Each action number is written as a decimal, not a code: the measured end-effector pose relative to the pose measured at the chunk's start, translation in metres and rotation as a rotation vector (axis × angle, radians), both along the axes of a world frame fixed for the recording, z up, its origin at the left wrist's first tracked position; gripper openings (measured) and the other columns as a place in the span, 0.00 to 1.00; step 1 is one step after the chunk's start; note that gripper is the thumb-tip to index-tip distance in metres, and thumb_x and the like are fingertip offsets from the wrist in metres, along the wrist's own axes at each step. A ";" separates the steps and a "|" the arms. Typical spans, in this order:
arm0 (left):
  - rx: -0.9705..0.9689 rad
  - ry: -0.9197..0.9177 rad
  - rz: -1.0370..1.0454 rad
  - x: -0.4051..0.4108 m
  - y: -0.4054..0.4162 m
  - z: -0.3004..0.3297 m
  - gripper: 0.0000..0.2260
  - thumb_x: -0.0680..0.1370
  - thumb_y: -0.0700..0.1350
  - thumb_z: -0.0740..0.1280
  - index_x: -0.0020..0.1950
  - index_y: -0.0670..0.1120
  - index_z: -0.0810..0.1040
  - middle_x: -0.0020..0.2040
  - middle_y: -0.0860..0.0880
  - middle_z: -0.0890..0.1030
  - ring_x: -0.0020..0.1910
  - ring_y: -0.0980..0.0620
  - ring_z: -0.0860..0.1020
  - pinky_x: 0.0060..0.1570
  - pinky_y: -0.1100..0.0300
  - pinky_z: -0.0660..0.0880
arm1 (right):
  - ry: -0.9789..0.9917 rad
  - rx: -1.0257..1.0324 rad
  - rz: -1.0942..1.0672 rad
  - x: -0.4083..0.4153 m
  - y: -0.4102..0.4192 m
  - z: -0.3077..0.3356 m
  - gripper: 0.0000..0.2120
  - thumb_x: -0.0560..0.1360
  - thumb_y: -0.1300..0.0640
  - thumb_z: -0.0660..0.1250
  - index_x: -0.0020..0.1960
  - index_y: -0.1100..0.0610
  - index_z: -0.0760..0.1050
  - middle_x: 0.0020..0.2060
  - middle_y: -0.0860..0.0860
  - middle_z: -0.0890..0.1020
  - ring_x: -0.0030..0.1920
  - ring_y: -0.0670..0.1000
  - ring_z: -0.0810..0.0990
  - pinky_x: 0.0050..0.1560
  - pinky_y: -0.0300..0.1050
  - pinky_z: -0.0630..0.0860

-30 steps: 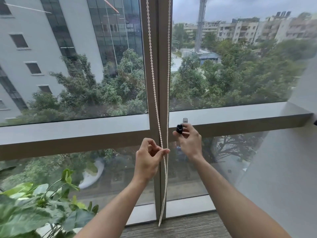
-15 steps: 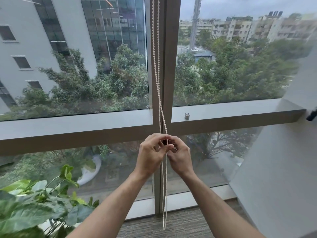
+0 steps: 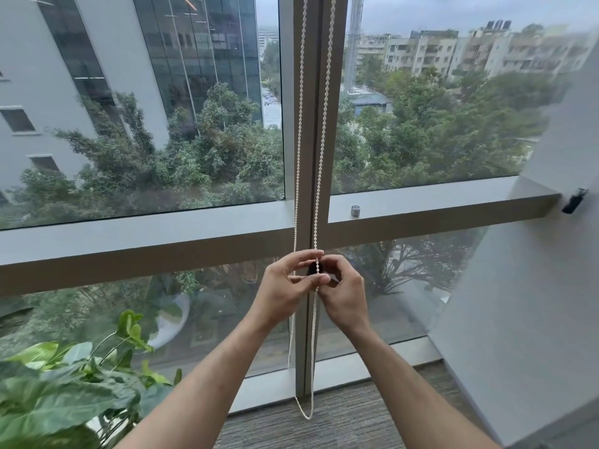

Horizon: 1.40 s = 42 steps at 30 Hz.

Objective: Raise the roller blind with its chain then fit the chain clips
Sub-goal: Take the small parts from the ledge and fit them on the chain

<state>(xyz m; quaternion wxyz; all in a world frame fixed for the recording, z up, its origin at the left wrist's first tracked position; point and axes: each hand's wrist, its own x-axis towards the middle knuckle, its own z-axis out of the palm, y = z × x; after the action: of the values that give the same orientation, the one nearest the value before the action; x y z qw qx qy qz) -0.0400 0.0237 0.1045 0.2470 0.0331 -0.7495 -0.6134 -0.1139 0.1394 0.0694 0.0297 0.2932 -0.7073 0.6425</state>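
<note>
A white bead chain [image 3: 299,124] hangs in a loop along the grey window mullion [image 3: 312,92], its two strands running down to the floor. My left hand [image 3: 285,286] pinches the chain at sill height. My right hand [image 3: 343,290] meets it there and holds a small black chain clip [image 3: 312,268] against the right strand, mostly hidden between the fingers. A second, silver clip [image 3: 355,210] stands on the window ledge to the right of the mullion. The blind itself is out of view above.
A leafy green plant [image 3: 64,384] fills the lower left corner. A grey wall [image 3: 534,286] juts in on the right, with a small black fitting [image 3: 573,200] on it. Striped carpet [image 3: 340,416] lies below the window.
My right hand came down from the ledge with the black clip and joined my left hand at the chain. The two strands have spread slightly apart above my hands.
</note>
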 end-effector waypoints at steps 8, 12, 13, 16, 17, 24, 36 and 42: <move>0.057 0.006 -0.079 0.012 -0.004 -0.006 0.21 0.68 0.35 0.77 0.59 0.49 0.80 0.55 0.47 0.85 0.54 0.51 0.84 0.55 0.60 0.78 | -0.063 -0.034 0.046 0.013 0.007 -0.001 0.14 0.71 0.67 0.76 0.53 0.61 0.77 0.47 0.50 0.84 0.48 0.40 0.84 0.50 0.35 0.79; 0.023 0.025 -0.005 0.009 -0.006 -0.008 0.20 0.68 0.34 0.77 0.57 0.46 0.82 0.52 0.47 0.86 0.51 0.50 0.85 0.53 0.60 0.79 | -0.152 -0.071 0.134 0.010 0.008 -0.002 0.14 0.73 0.71 0.71 0.51 0.55 0.76 0.47 0.48 0.83 0.52 0.46 0.84 0.52 0.41 0.80; 0.022 0.026 0.006 0.008 -0.007 -0.008 0.20 0.68 0.34 0.78 0.57 0.46 0.82 0.51 0.47 0.86 0.50 0.50 0.85 0.52 0.61 0.80 | -0.164 -0.075 0.140 0.009 0.008 -0.002 0.14 0.73 0.72 0.70 0.51 0.55 0.76 0.46 0.48 0.83 0.52 0.47 0.84 0.53 0.42 0.80; 0.004 0.022 0.015 0.001 -0.008 -0.010 0.20 0.68 0.33 0.78 0.57 0.45 0.82 0.51 0.47 0.86 0.49 0.51 0.85 0.50 0.62 0.79 | -0.173 -0.064 0.144 -0.002 0.007 -0.001 0.15 0.72 0.73 0.70 0.51 0.56 0.76 0.47 0.49 0.83 0.51 0.48 0.85 0.54 0.42 0.80; 0.002 0.019 0.016 -0.001 -0.007 -0.010 0.20 0.67 0.34 0.78 0.57 0.45 0.82 0.50 0.47 0.86 0.49 0.51 0.85 0.50 0.62 0.79 | -0.176 -0.052 0.136 -0.007 0.006 0.000 0.16 0.71 0.74 0.70 0.50 0.56 0.76 0.46 0.50 0.83 0.50 0.47 0.84 0.54 0.41 0.80; 0.005 -0.011 0.040 -0.022 -0.004 -0.008 0.20 0.67 0.34 0.78 0.56 0.46 0.83 0.49 0.49 0.86 0.46 0.54 0.84 0.50 0.61 0.80 | -0.230 -0.003 -0.073 -0.069 0.000 0.003 0.11 0.72 0.72 0.64 0.50 0.60 0.76 0.40 0.55 0.81 0.43 0.52 0.83 0.41 0.48 0.84; 0.094 -0.059 0.065 -0.043 -0.001 -0.009 0.19 0.66 0.33 0.78 0.54 0.49 0.84 0.49 0.47 0.87 0.45 0.51 0.84 0.54 0.55 0.80 | -0.116 0.313 -0.360 -0.188 -0.023 0.013 0.22 0.75 0.56 0.70 0.66 0.62 0.73 0.56 0.60 0.80 0.58 0.59 0.78 0.65 0.55 0.73; 0.097 -0.068 0.083 -0.050 -0.005 -0.009 0.20 0.66 0.33 0.78 0.55 0.47 0.83 0.49 0.46 0.86 0.45 0.51 0.83 0.55 0.54 0.80 | -0.090 0.500 -0.369 -0.212 -0.035 0.015 0.15 0.75 0.54 0.70 0.56 0.63 0.75 0.55 0.62 0.79 0.58 0.62 0.76 0.56 0.50 0.70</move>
<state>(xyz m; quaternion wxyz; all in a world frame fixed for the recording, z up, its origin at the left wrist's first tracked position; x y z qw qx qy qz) -0.0896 0.0190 0.0955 0.2445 0.0969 -0.7248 -0.6368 -0.3262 0.1040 0.0847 0.0415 0.1294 -0.8852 0.4450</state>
